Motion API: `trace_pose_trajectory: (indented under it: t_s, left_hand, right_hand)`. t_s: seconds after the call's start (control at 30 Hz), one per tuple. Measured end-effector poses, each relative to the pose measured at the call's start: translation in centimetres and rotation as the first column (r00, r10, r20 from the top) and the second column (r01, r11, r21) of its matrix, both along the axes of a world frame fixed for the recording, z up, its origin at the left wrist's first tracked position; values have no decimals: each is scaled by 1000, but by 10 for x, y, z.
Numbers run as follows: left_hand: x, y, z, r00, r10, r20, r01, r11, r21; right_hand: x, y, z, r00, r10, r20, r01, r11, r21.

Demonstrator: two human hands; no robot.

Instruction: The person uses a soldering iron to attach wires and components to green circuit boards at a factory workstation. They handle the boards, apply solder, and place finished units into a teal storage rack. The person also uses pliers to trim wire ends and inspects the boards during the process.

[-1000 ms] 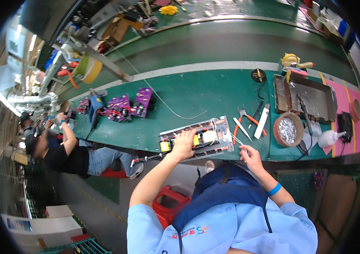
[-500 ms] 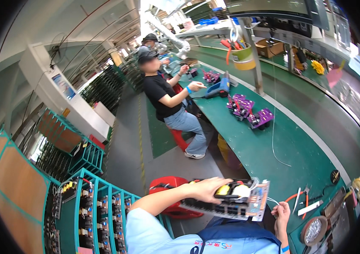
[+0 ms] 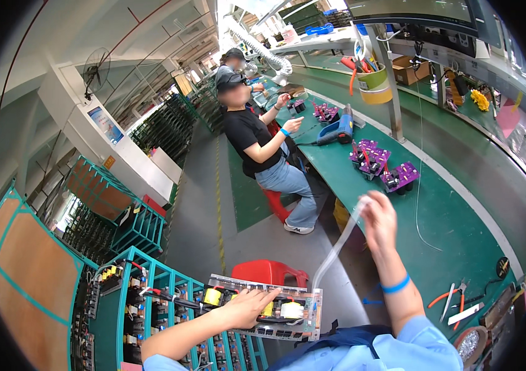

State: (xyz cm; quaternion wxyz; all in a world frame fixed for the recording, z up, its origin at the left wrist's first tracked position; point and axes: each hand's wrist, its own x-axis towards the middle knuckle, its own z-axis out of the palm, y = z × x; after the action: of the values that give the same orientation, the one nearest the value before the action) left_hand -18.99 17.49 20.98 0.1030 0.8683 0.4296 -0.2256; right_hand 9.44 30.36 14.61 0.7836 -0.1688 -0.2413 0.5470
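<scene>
Under the left hand (image 3: pixel 248 309), the circuit assembly (image 3: pixel 286 314) slants, seemingly, lengthwise left-to-right.

The right hand (image 3: pixel 379 222) has risen, drawing the white cable (image 3: pixel 335 252) up from the assembly (image 3: pixel 291 310).

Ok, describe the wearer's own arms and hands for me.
The left hand and right hand are both ungloved. Short light-blue fabric sleeves leave the forearms bare. A flat, bright-blue band circles the right one near the wrist; none shows on the left.
</scene>
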Motion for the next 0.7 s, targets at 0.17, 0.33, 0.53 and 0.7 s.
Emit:
trace_pose_trajectory:
  t_s: [0.17, 0.33, 0.53, 0.7]
  left_hand:
    - [-19, -11, 17, 972, -221, 75, 192, 940, 282]
    - [-30, -21, 31, 948, -317, 36, 301, 927, 225]
    - [-96, -20, -5, 981, -141, 130, 141, 990, 12]
    - [-118, -14, -8, 985, -133, 112, 127, 990, 54]
  right_hand:
    - [-122, 88, 47, 767, 374, 521, -419, 907, -36]
    - [-240, 90, 89, 687, 324, 651, -545, 821, 167]
    - [-293, -36, 171, 699, 312, 644, -699, 489, 521]
    - [-312, -94, 172, 693, 180, 698, -701, 393, 595]
